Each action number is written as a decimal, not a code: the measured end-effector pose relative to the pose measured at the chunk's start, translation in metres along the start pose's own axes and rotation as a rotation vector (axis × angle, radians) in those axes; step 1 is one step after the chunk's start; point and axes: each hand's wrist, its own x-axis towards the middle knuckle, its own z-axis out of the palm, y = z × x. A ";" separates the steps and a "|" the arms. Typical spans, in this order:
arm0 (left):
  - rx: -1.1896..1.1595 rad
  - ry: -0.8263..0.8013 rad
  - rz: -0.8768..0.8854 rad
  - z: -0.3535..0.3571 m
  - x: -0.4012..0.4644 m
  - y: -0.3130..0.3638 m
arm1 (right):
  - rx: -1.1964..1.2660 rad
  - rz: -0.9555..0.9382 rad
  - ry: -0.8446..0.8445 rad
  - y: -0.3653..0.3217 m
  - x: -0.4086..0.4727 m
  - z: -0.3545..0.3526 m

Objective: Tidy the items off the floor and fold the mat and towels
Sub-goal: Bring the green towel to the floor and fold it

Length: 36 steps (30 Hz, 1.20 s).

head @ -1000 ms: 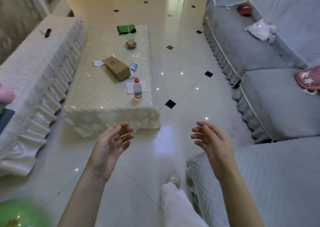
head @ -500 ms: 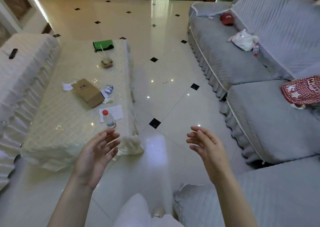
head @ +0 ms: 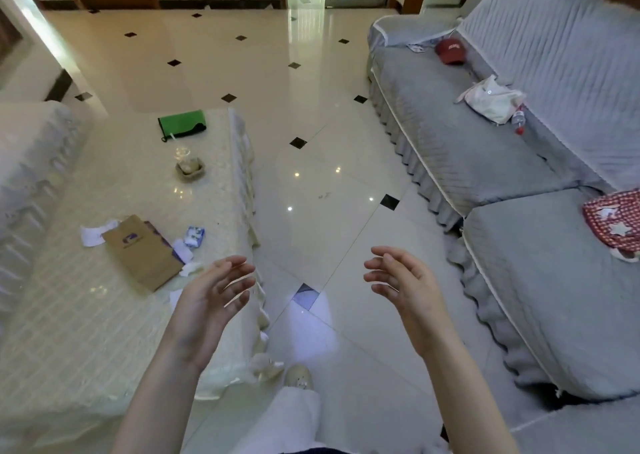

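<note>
**A:** Where's the stuff to tidy? Using the table (head: 104, 315) as the landmark: the floor (head: 311, 107) on its sofa side is basically bare glossy tile, just a tiny dark speck or two. No mat or towel visible anywhere that I can find.

**B:** Same here. Both hands are up in front of the person, just off the table's near corner. Left hand (head: 211, 301) is loosely spread, palm turned inward, holding nothing. Right hand (head: 405, 287) is the same, fingers relaxed and apart, empty.

**A:** So how would the mat and towels handle, once found?

**B:** My guess: soft, floppy, light. Pinch two corners, lift, let them hang, then fold. A mat may be stiffer and could slide on that shiny tile, so grab an edge instead of pushing it.

**A:** The clutter is on the table, not the floor: a cardboard box (head: 145, 252) with paper scraps beside it, a small blue packet (head: 194, 236) just past it, a little basket (head: 189, 169) farther along, and a green pouch (head: 182, 124) at the far end.

**B:** Hidden bits: the left hand covers the table's near edge, and floor under the table skirt and behind the person is out of sight. The crumpled thing by the shoe (head: 298, 375) may just be the tablecloth corner, I can't tell.
</note>
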 end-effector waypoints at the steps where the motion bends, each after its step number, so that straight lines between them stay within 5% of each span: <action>1: 0.012 -0.001 0.002 0.005 0.016 0.010 | -0.002 0.001 -0.003 -0.006 0.017 0.005; 14: 0.002 0.042 -0.036 0.064 0.195 0.086 | 0.008 0.030 0.012 -0.057 0.217 0.030; 29: -0.182 0.132 0.037 0.206 0.420 0.157 | -0.086 0.097 -0.213 -0.149 0.510 0.057; 36: -0.170 0.239 0.072 0.210 0.498 0.193 | -0.139 0.149 -0.298 -0.166 0.612 0.101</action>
